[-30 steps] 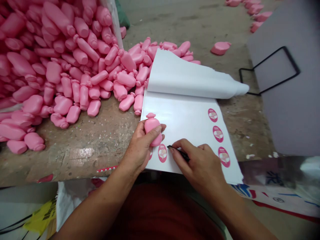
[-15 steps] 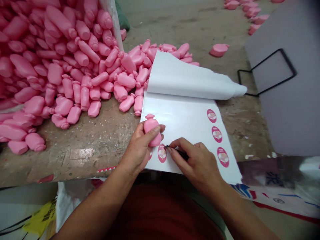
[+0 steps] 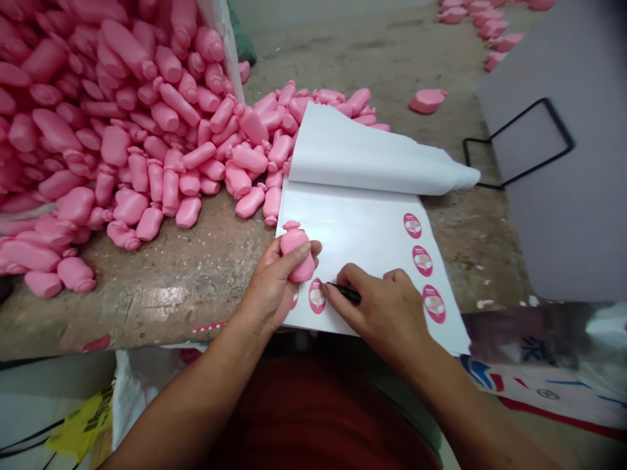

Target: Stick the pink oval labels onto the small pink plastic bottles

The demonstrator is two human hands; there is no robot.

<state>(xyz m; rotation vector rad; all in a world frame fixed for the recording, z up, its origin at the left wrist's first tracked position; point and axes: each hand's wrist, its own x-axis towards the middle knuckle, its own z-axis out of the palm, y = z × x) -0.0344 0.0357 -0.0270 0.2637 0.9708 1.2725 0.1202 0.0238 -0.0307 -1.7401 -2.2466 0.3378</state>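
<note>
My left hand (image 3: 274,281) is closed around a pink bottle-shaped piece (image 3: 298,254), its narrow knobbed end pointing away from me. Below that piece, an oval pink-and-white sticker (image 3: 317,296) lies on the white sticker sheet (image 3: 362,228). My right hand (image 3: 382,303) grips a slim black pointed tool (image 3: 349,294), whose exact kind I cannot make out. The tool's tip and my right fingertips are at the sticker's right edge. Another sticker (image 3: 294,299) is partly covered by my left hand. Several more stickers, one of them an oval sticker (image 3: 422,261), line the sheet's right side.
Many pink pieces (image 3: 117,147) spill from a white-edged container on the left. A curled-back sheet (image 3: 372,150) lies over the stack's far part. One pink piece (image 3: 428,100) lies apart. At right stands a grey panel (image 3: 563,196) with a black wire frame (image 3: 519,143).
My right fingertips stay at the sticker, while the black tool has shifted slightly in my grip. My left hand still holds the pink piece. The whole view has moved a little.
</note>
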